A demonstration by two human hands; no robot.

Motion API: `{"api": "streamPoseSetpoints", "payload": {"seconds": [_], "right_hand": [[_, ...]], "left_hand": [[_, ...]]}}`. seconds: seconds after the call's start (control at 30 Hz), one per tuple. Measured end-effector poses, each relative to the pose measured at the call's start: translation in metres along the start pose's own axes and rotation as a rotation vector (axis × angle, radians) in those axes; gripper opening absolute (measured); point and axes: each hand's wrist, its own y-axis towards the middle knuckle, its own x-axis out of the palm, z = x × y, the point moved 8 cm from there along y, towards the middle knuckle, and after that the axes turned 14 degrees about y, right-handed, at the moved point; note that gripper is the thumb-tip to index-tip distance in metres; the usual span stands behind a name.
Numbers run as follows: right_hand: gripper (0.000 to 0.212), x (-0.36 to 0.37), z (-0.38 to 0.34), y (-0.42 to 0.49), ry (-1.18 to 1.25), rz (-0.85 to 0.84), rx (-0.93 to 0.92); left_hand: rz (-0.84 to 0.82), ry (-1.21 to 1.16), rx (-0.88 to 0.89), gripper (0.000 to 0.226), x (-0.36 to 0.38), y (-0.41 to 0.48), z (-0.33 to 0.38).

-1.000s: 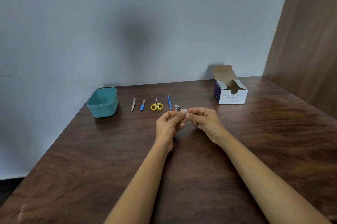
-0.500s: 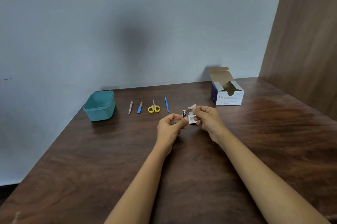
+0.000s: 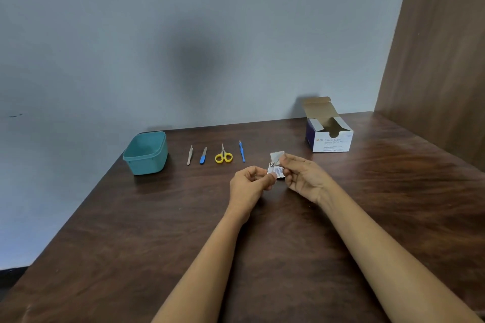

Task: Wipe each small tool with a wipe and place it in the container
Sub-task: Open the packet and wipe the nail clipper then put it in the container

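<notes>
Since a second ago the hands have drawn slightly apart, and a white wipe (image 3: pixel 277 156) now stands up past the right fingertips. A small metal tool (image 3: pixel 271 165) sits between the two sets of fingers, pinched by the left hand (image 3: pixel 248 182). The right hand (image 3: pixel 304 178) pinches the wipe, with a printed packet (image 3: pixel 278 172) just below.

Beyond the left fingers lie tweezers (image 3: pixel 189 155), a blue-handled file (image 3: pixel 203 156), yellow scissors (image 3: pixel 223 156) and a blue pick (image 3: pixel 242 152). Further left stands a teal container (image 3: pixel 146 162). An open cardboard box (image 3: pixel 332 142) stands beyond the right fingers.

All rest on a dark wood table (image 3: pixel 131 244) against a grey wall (image 3: pixel 183 33), with a brown panel (image 3: pixel 441 60) on the right.
</notes>
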Motion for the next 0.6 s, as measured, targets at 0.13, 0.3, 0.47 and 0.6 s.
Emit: {"api": "streamPoseSetpoints", "payload": {"seconds": [0.13,0.3,0.47,0.6], "right_hand": [[0.008,0.003,-0.004,-0.003,-0.033,-0.043,-0.001],[0.012,0.004,-0.011,-0.004,-0.136,-0.065,-0.081],[0.010,0.007,-0.012,-0.003,-0.277,-0.093,-0.162],[0.013,0.016,-0.017,-0.008,-0.400,-0.133,-0.305]], "left_hand": [[0.014,-0.006,0.001,0.018,-0.002,-0.001,0.001],[0.031,-0.013,0.000,0.020,-0.003,-0.004,0.001],[0.028,-0.007,-0.007,0.014,-0.003,-0.007,0.002],[0.029,-0.003,-0.001,0.007,-0.004,-0.009,0.003]]}}
